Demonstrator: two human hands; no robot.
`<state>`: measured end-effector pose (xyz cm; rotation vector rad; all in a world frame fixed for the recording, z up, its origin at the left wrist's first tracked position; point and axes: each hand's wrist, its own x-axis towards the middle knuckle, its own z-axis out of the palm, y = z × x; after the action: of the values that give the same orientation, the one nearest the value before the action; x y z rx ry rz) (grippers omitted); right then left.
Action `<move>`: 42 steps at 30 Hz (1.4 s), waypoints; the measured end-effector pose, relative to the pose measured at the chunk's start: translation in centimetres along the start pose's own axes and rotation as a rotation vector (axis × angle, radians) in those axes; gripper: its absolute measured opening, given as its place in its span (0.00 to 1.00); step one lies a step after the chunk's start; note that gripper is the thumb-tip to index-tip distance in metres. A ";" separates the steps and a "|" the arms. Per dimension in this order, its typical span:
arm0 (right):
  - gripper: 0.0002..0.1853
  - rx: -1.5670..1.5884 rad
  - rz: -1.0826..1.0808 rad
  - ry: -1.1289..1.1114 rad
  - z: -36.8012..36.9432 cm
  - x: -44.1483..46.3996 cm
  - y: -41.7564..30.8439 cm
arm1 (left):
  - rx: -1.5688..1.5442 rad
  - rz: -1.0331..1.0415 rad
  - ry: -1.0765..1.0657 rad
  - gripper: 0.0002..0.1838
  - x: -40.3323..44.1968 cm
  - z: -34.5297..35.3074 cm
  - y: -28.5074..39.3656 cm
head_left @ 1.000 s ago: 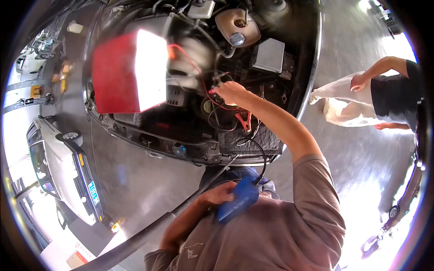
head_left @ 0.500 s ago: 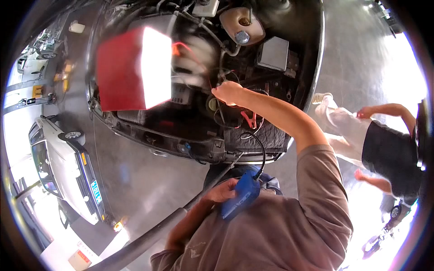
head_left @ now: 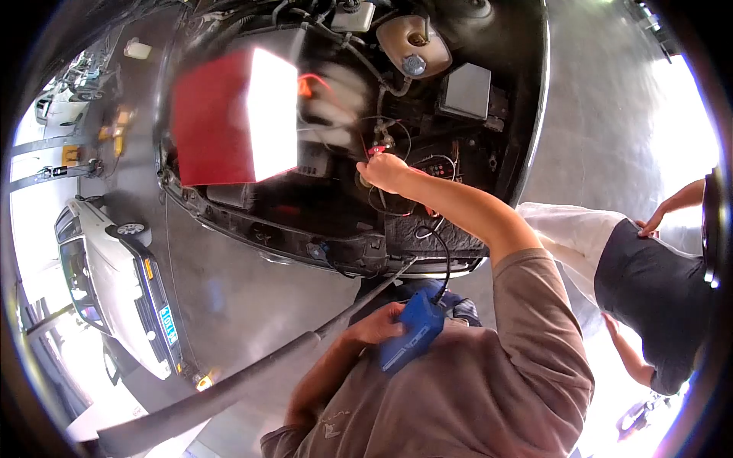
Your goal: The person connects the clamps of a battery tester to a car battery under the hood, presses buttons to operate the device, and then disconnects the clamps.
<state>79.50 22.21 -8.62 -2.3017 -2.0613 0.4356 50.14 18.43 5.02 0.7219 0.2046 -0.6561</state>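
Left hand wrapped around blue device in front of shirt; black cable ran from device toward exposed engine bay. There, right hand, fingers curled, touched red clamp near metal fitting; hold partly hidden, grip could not be judged. Work looked partway: device cabled, clamp within reach of fitting, secure bite unconfirmed.

An open engine bay carries a pale tank with a silver cap and, just beside it, a grey box. Over its left part stands a red box, its underside hidden. A black cable crosses the front edge. On the grey floor stands a white car.
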 end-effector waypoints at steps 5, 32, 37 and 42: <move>0.20 0.059 0.124 0.092 -0.9 -1.5 2.1 | -0.092 0.106 0.035 0.31 -1.4 0.4 -0.8; 0.10 0.216 0.251 -0.037 0.2 -4.7 6.1 | -0.012 -0.064 0.139 0.36 0.4 0.7 -1.5; 0.09 0.188 0.202 -0.049 -1.1 -4.5 6.4 | -0.052 -0.071 0.063 0.34 0.8 0.6 -0.5; 0.08 0.234 0.220 -0.058 -1.6 -3.6 6.2 | -0.077 -0.041 0.069 0.34 0.9 0.3 -0.6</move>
<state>85.55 18.21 -7.68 -2.4026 -1.6781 0.7173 50.46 17.42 4.53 0.6682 0.3076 -0.6598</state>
